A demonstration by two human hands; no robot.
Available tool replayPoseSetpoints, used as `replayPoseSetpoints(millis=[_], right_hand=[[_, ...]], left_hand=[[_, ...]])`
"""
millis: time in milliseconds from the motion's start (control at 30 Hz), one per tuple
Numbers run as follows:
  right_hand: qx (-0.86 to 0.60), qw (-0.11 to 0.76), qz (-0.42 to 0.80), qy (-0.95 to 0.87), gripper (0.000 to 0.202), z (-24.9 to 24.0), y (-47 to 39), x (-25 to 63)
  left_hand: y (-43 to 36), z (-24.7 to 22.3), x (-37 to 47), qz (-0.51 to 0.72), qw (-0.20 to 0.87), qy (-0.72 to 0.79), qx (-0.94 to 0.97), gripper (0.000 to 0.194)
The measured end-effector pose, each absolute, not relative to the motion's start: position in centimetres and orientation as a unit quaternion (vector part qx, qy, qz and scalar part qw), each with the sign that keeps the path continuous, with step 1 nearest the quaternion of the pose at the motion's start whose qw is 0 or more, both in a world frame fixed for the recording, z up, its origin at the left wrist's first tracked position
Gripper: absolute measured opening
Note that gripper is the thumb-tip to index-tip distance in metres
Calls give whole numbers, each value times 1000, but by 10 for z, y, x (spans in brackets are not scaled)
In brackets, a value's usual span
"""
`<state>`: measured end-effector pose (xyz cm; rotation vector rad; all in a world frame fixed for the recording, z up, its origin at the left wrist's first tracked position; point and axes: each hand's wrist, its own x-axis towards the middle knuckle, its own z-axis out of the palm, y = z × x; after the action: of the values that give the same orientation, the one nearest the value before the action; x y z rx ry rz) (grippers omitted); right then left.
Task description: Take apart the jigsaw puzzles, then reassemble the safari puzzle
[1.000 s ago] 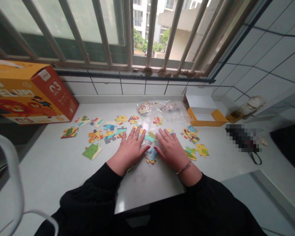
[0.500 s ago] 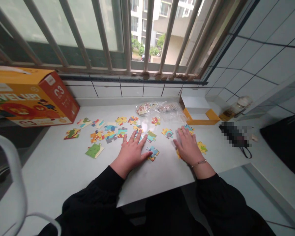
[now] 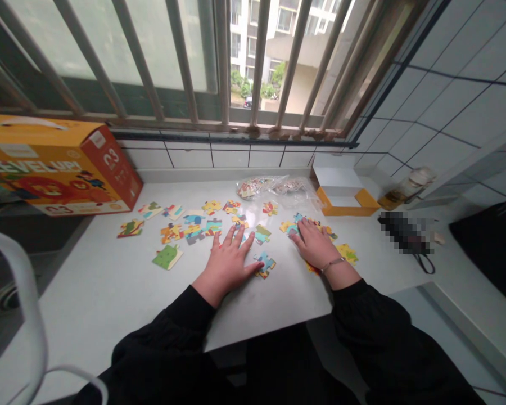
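Note:
My left hand [image 3: 228, 263] lies flat on the counter with its fingers spread, its thumb on the edge of a blue puzzle piece [image 3: 266, 263]. A green and blue piece [image 3: 262, 233] lies just beyond that thumb. To the right, my right hand [image 3: 316, 245] rests palm down, fingers stretched over several puzzle pieces and partly hiding them. A yellow piece [image 3: 287, 226] shows at its fingertips, and a yellow-green piece [image 3: 347, 253] lies beside its wrist. Left of my left hand are loose pieces, among them a green one [image 3: 167, 257] and an orange one [image 3: 171, 232].
An orange "LEVEL UP!" box [image 3: 46, 180] stands at the left by a sink [image 3: 8, 298]. Clear bags of pieces [image 3: 257, 187] and an open yellow box [image 3: 348, 207] lie at the back, with a bottle [image 3: 409, 188] further right. A white curved tube [image 3: 31, 304] rises at front left.
My right hand has shifted left, bringing its fingers up to the yellow piece. My left hand stays in place. The view has turned slightly left.

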<state>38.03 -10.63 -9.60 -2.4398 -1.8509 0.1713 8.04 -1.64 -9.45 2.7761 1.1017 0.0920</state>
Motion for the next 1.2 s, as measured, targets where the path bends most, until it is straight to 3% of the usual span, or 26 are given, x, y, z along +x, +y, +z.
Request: replayPoseSetpoints(millis=[533, 700, 867, 1000, 1200], right_hand=[[-720, 32, 110, -684, 90, -93, -67, 311], [-717, 40, 124, -685, 87, -87, -77, 315], [-817, 28, 48, -575, 81, -91, -115, 361], [-858, 16, 55, -510, 78, -98, -142, 382], [-815, 21, 86, -572, 76, -100, -146, 367]], left_hand=[[-16, -95, 81, 15, 65, 373, 925, 94], [-12, -99, 77, 23, 54, 393, 918, 92], [-6, -90, 80, 36, 53, 399, 915, 86], [8, -80, 107, 72, 47, 337, 938, 78], [35, -82, 162, 52, 107, 325, 938, 75]])
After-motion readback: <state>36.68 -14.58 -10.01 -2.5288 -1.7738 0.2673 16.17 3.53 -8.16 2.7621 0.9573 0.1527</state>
